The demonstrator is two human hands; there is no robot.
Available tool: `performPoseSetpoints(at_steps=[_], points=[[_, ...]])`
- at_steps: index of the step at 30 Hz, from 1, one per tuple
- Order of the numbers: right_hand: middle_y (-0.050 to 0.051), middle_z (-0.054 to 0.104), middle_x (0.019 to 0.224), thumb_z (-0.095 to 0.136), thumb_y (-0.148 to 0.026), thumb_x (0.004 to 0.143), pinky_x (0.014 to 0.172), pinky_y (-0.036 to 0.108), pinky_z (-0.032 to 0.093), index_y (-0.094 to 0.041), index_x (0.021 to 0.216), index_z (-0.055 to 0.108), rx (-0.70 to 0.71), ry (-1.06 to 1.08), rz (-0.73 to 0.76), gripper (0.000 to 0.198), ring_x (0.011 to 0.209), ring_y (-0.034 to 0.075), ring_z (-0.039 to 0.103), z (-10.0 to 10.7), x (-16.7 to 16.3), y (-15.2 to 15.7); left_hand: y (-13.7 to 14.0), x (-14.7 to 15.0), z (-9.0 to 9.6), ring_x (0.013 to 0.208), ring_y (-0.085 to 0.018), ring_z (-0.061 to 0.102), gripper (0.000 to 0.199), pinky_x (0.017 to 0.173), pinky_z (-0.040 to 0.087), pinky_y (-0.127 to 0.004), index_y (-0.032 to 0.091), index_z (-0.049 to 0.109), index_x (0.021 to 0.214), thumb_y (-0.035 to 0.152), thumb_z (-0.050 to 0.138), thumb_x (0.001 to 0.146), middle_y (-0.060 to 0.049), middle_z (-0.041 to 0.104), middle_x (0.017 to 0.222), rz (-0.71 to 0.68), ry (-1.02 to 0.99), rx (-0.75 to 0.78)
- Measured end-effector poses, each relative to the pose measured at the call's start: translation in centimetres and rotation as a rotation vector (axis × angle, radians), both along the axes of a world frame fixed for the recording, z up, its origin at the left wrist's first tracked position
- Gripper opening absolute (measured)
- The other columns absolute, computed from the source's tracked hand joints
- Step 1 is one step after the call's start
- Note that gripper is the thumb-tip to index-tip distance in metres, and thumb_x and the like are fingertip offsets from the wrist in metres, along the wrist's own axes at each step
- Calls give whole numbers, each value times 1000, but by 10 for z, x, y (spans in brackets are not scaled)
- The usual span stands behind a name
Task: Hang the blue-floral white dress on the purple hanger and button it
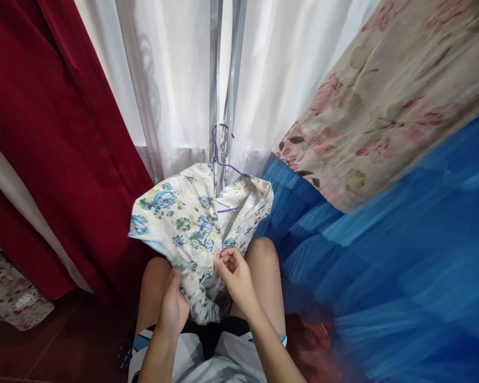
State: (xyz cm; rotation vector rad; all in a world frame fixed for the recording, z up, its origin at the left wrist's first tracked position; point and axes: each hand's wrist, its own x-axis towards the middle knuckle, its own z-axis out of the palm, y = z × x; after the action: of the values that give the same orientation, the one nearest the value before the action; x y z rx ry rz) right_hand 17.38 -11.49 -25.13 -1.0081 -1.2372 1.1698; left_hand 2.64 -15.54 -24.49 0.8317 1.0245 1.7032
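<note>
A cream shirt with blue flowers and green leaves (pixel 191 218) hangs by a purple wire hanger (pixel 214 143), in front of my knees. It falls open at the neck, where the hanger's lower bar shows. My right hand (pixel 236 276) pinches the front edge of the shirt between thumb and fingertips, just below the neck opening. Lower and to the left, my left hand (pixel 173 307) is closed on the side of the shirt. It is slightly blurred, and the cloth hides some of its fingers.
Narrow metal bars with a chain (pixel 225 135) run up behind the hanger, before white curtains (pixel 175 85). Red cloth (pixel 67 138) hangs at left. At right are a beige floral cloth (pixel 367 122) and bulky blue fabric (pixel 403 255). The floor (pixel 75 340) is dark red.
</note>
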Motion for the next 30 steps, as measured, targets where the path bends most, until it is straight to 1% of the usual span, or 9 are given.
performPoseSetpoints(at_steps=[4,7,10,14,19,21,25,27,30], points=[[-4,55,70,69,-39,82,59,26,42,-23,96,48,-34,-29,-93,30,62,15,50,-7,-7,10,-5,-3,-12,126,-27,56,53,106,46,-39,26,62,129,33,76,80,-8,65,130,-55,-82,-51],[-3,54,66,62,-41,88,58,27,39,-21,88,53,13,-116,-10,22,61,15,50,-4,-2,9,-1,0,-16,129,-26,54,49,106,47,-38,28,61,130,36,72,83,-7,64,131,-59,-87,-56],[-1,54,67,57,-44,92,59,26,37,-20,79,56,59,-166,82,28,62,15,49,4,2,3,0,0,-21,123,-27,60,47,101,51,-40,30,61,130,40,70,85,-7,66,128,-81,-90,-97],[-1,55,68,63,-46,88,59,26,38,-20,87,58,53,-155,21,26,63,15,49,8,0,-2,-3,-6,-26,119,-26,62,44,104,48,-42,27,62,129,38,69,87,-8,71,117,-75,-42,-48],[0,57,68,57,-45,91,58,27,37,-20,78,56,67,-137,52,28,62,15,49,5,1,-6,2,-13,-24,122,-27,60,42,107,45,-44,24,63,127,35,68,86,-9,70,114,-32,-8,-7],[-1,55,66,58,-41,90,57,26,36,-20,74,54,71,-157,28,27,60,15,48,5,4,-9,6,-15,-25,121,-28,59,45,105,46,-44,24,60,128,34,68,85,-9,67,121,107,-4,-12],[-2,53,63,60,-37,88,56,26,35,-20,69,52,66,-220,-1,27,58,13,46,5,6,-16,9,-13,-31,124,-25,54,52,105,43,-40,24,57,126,27,75,77,-9,58,132,624,207,73],[-1,54,63,59,-36,88,55,25,35,-19,69,54,54,-251,44,26,58,13,47,7,4,-18,8,-4,-37,115,-24,58,41,101,45,-38,22,61,118,27,74,80,-9,61,123,541,380,95],[-1,56,62,60,-34,88,53,24,35,-19,71,57,35,-281,111,23,57,13,48,12,0,-21,9,16,-45,106,-24,63,28,96,48,-38,19,65,111,30,67,85,-10,66,112,151,524,100]])
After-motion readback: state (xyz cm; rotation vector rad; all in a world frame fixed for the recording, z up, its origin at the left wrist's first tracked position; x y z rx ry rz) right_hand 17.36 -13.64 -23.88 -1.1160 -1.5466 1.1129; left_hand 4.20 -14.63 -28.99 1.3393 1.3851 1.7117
